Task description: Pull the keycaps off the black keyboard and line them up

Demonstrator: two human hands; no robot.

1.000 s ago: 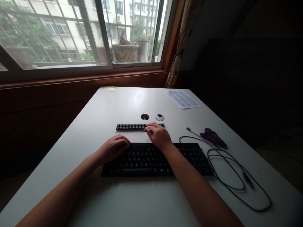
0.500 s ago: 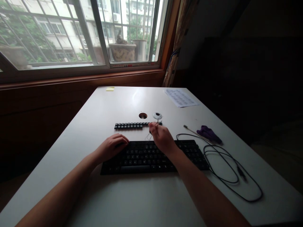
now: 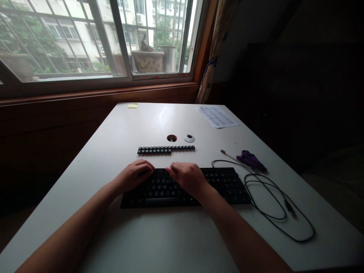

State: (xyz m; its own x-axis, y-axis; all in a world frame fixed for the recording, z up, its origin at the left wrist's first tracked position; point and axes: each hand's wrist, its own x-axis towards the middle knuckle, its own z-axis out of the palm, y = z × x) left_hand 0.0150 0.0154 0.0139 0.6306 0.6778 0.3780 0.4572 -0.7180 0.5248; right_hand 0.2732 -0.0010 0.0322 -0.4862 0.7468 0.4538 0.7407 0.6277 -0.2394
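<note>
A black keyboard (image 3: 162, 189) lies across the white desk. My left hand (image 3: 136, 173) is closed over its back left corner, fingers curled and touching the keyboard. Over the keyboard's back rows, my right hand (image 3: 187, 176) is closed in a pinch. A small bit of a wire keycap puller (image 3: 173, 167) shows at its fingers; the hand hides the rest, including whether the wire is round a key. Behind the keyboard, loose black keycaps (image 3: 155, 150) stand in two lines, the back line reaching farther right.
On the right lie a coiled black cable (image 3: 269, 218), a purple cloth (image 3: 251, 160) and a thin brush-like stick (image 3: 227, 153). Farther back are a round desk hole (image 3: 171, 138), its grey cover (image 3: 189, 138), printed papers (image 3: 217, 116) and a yellow note (image 3: 132, 105).
My right hand has come down from beside the keycap lines to the keyboard's back rows, slightly leftward. The puller's wire loops, seen before, are now mostly hidden. My left hand stays put.
</note>
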